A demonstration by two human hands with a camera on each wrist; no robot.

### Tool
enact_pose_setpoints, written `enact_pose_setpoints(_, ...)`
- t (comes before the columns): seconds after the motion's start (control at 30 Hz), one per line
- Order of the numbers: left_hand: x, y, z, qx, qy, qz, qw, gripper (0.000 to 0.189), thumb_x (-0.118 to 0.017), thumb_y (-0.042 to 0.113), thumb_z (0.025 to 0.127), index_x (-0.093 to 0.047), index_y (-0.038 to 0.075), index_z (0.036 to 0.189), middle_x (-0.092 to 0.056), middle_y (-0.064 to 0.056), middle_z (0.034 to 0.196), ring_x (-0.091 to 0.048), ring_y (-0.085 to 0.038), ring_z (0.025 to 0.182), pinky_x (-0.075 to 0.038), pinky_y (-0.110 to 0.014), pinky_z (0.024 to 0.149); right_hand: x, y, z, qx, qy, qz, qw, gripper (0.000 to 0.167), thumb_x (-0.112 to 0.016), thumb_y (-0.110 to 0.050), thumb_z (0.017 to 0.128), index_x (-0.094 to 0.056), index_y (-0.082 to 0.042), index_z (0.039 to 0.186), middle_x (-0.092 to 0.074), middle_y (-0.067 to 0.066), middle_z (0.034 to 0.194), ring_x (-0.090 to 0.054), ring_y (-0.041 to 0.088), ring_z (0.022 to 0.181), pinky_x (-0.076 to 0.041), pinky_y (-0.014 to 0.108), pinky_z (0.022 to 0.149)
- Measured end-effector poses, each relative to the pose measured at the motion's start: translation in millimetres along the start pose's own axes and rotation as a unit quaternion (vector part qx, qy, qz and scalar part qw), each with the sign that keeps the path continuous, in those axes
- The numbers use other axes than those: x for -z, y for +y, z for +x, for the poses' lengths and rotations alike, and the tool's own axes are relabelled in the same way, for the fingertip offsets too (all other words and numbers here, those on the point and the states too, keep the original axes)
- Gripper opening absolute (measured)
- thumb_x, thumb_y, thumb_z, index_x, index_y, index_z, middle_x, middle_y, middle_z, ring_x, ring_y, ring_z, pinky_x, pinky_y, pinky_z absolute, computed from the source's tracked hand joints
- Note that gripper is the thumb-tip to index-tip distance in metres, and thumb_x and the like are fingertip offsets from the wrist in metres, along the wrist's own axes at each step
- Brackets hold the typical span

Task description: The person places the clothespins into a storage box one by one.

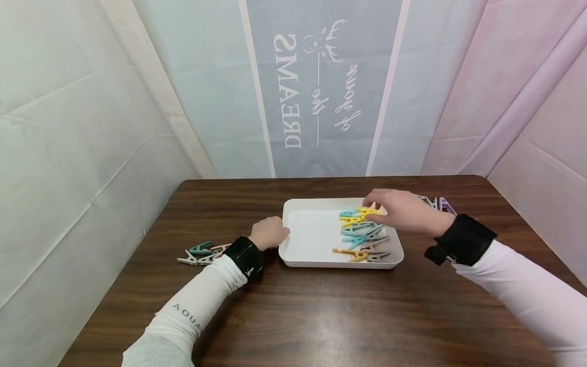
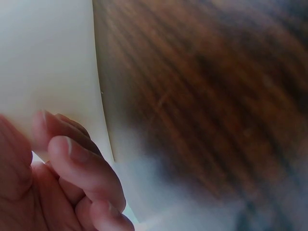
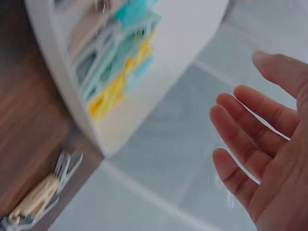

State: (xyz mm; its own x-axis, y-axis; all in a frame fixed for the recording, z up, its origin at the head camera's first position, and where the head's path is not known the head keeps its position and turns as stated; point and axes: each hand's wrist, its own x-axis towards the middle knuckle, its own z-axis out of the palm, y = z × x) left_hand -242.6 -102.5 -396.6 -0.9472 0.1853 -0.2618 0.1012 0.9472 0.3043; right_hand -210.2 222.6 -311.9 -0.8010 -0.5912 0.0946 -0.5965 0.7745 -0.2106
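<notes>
A white tray (image 1: 306,232) lies on the table, with several clothespins in its right half, among them yellow (image 1: 352,220), orange (image 1: 356,255) and teal ones. My left hand (image 1: 269,233) grips the tray's left end; in the left wrist view its curled fingers (image 2: 84,166) are at the white rim. Above the tray's right side hovers my right hand (image 1: 403,211), hiding part of that end. The right wrist view shows its fingers (image 3: 240,130) spread and loosely bent, holding nothing, apart from the yellow clothespins (image 3: 108,101).
Left of the tray, a small group of clothespins (image 1: 202,255) in green, grey and pink lies partly behind my left wrist. More clothespins, including a purple one (image 1: 445,205), lie to the right behind my right hand. A printed curtain (image 1: 321,163) hangs behind the brown table (image 1: 321,316).
</notes>
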Motion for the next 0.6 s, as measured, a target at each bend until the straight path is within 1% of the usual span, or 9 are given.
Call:
enact_pose_setpoints(0.13, -0.5, 0.1, 0.4, -0.001, 0.002, 0.007, 1.0, 0.032, -0.048, 0.026, 0.099, -0.061, 0.009, 0.075, -0.059, -0.004, 0.056, -0.056, -0.016, 0.05, -0.042, -0.031, 0.049, 12.2, 18.7, -7.7, -0.045, 0.037, -0.017, 0.9981, 0.027, -0.067, -0.024, 0.092, -0.065, -0.008, 0.114, -0.065, 0.006, 0.103, -0.062, 0.022, 0.09, -0.049, 0.042, 0.072)
enact_pose_setpoints(0.2, -0.8, 0.3, 0.5, -0.002, 0.004, 0.01, 0.9999, 0.033, -0.047, 0.026, 0.099, -0.061, 0.009, 0.074, -0.058, -0.003, 0.055, -0.055, -0.016, 0.049, -0.042, -0.03, 0.048, 16.1, 30.0, -12.3, -0.065, 0.058, -0.016, 0.9961, 0.027, -0.067, -0.022, 0.093, -0.065, -0.006, 0.114, -0.065, 0.008, 0.102, -0.062, 0.024, 0.091, -0.049, 0.044, 0.074)
enact_pose_setpoints(0.3, -1.1, 0.3, 0.1, -0.004, 0.007, 0.012, 0.9999, 0.034, -0.047, 0.026, 0.099, -0.06, 0.01, 0.072, -0.058, -0.003, 0.054, -0.054, -0.016, 0.048, -0.041, -0.03, 0.048, 19.0, 48.2, -19.9, -0.098, 0.09, -0.008, 0.9911, 0.027, -0.065, -0.02, 0.094, -0.063, -0.003, 0.115, -0.065, 0.01, 0.099, -0.062, 0.028, 0.089, -0.047, 0.047, 0.073)
enact_pose_setpoints(0.4, -1.5, -0.1, -0.8, -0.008, 0.01, 0.011, 0.9999, 0.034, -0.047, 0.025, 0.099, -0.06, 0.009, 0.072, -0.057, -0.003, 0.054, -0.054, -0.016, 0.048, -0.04, -0.03, 0.048, 17.4, 67.7, -27.2, -0.126, 0.119, -0.009, 0.9848, 0.028, -0.063, -0.021, 0.095, -0.062, -0.003, 0.116, -0.065, 0.013, 0.099, -0.062, 0.03, 0.089, -0.046, 0.049, 0.072)
enact_pose_setpoints(0.5, -1.5, -0.4, -1.4, -0.011, 0.013, 0.009, 0.9998, 0.033, -0.048, 0.025, 0.098, -0.061, 0.009, 0.073, -0.057, -0.003, 0.055, -0.054, -0.017, 0.05, -0.04, -0.03, 0.048, 12.7, 87.3, -34.2, -0.152, 0.132, -0.018, 0.9794, 0.029, -0.059, -0.024, 0.097, -0.06, -0.003, 0.117, -0.064, 0.016, 0.103, -0.062, 0.033, 0.09, -0.046, 0.052, 0.071)
enact_pose_setpoints(0.6, -1.3, -0.5, -1.2, -0.014, 0.016, 0.004, 0.9998, 0.031, -0.048, 0.025, 0.098, -0.061, 0.008, 0.077, -0.057, -0.004, 0.059, -0.054, -0.017, 0.051, -0.041, -0.03, 0.049, 7.0, 105.8, -41.0, -0.182, 0.117, -0.025, 0.976, 0.034, -0.057, -0.028, 0.098, -0.057, 0.0, 0.119, -0.061, 0.023, 0.11, -0.06, 0.038, 0.094, -0.045, 0.054, 0.072)
